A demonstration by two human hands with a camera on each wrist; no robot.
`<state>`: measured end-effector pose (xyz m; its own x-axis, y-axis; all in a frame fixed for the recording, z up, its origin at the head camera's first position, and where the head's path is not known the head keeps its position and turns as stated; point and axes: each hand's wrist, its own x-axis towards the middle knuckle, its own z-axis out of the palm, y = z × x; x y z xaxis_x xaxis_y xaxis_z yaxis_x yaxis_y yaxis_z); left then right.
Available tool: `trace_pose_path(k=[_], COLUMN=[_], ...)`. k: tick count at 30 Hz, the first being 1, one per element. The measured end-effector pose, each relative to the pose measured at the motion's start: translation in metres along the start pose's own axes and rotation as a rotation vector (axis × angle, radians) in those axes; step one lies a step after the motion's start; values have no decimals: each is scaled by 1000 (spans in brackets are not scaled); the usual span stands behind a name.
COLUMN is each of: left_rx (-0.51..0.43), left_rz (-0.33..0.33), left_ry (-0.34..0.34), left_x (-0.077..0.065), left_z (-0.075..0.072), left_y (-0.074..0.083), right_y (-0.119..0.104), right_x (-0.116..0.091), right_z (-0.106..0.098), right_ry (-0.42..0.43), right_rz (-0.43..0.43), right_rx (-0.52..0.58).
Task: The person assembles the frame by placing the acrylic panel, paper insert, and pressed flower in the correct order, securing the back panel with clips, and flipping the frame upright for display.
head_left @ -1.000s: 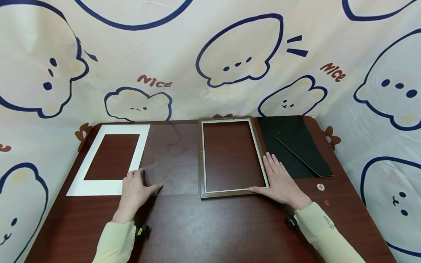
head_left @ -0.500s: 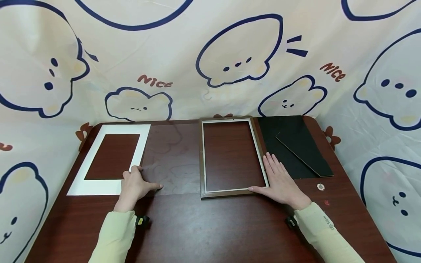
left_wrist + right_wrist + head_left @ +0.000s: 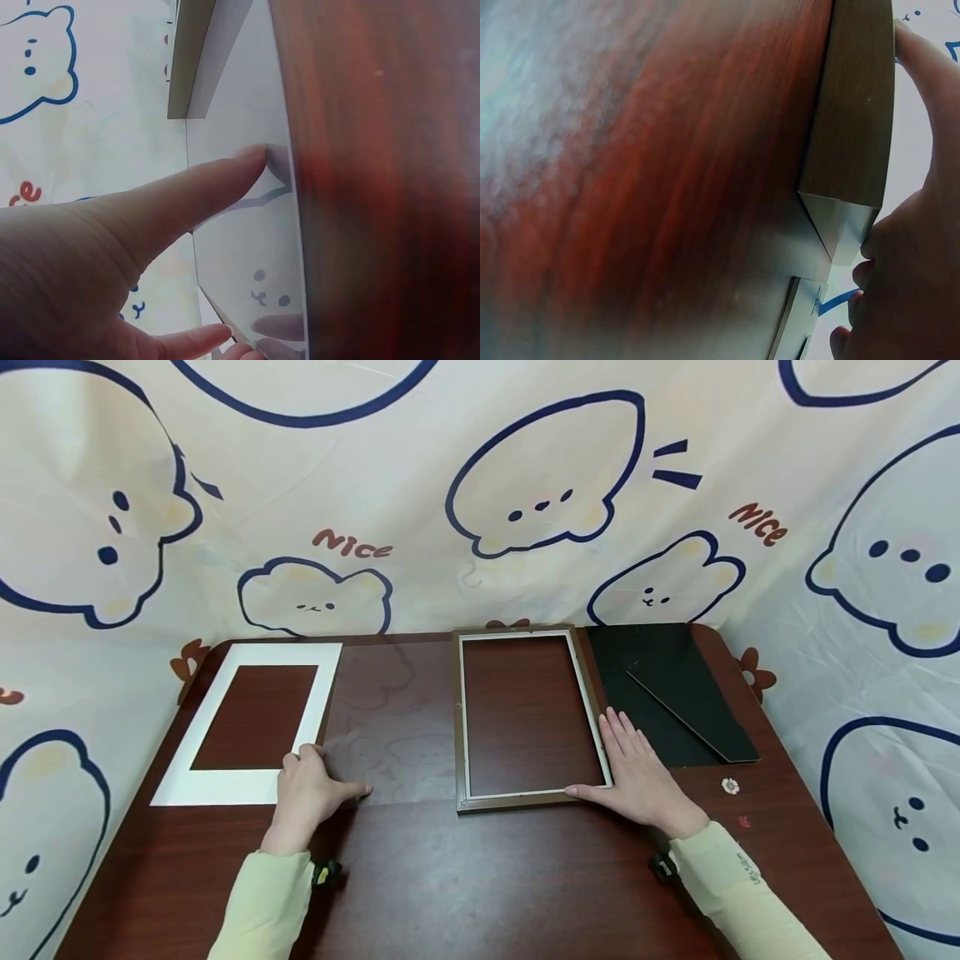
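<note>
A clear flat sheet (image 3: 390, 718) lies on the table between a white mat board (image 3: 202, 787) and a brown picture frame (image 3: 517, 804). My left hand (image 3: 309, 797) is over the sheet's near left corner, its thumb stretched out to the right. In the left wrist view the thumb (image 3: 202, 187) meets its reflection on the sheet; the other fingers are near the sheet's edge, partly hidden. My right hand (image 3: 645, 777) rests along the frame's near right corner with straight fingers. Its thumb lies on the frame's front rail.
Right of the frame lies a black backing board (image 3: 652, 652) with a hinged stand leg (image 3: 678, 717) on it. A small white flower-shaped piece (image 3: 731, 787) and a tiny red mark (image 3: 743, 822) are at the right. A printed curtain (image 3: 420, 577) hangs behind the table.
My left fingers lift a little and settle again near the mat board's right side, while the thumb stays almost in place. The right hand, frame and sheet do not visibly move.
</note>
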<state>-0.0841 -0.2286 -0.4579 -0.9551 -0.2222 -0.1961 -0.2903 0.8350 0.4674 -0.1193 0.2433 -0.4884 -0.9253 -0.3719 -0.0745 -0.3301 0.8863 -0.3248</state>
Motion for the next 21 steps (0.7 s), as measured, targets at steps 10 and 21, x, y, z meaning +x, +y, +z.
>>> trace_pose_path(k=[10,21], left_rx=[-13,-122], left_rz=[-36,-110], left_ry=[-22,-75], left_x=[-14,-11], left_z=[-1,-8], left_y=[-7,-19], right_y=[1,1], right_x=[-1,0], right_z=[-2,1], right_ry=[7,13], right_rz=[3,-9], right_rx=[18,20])
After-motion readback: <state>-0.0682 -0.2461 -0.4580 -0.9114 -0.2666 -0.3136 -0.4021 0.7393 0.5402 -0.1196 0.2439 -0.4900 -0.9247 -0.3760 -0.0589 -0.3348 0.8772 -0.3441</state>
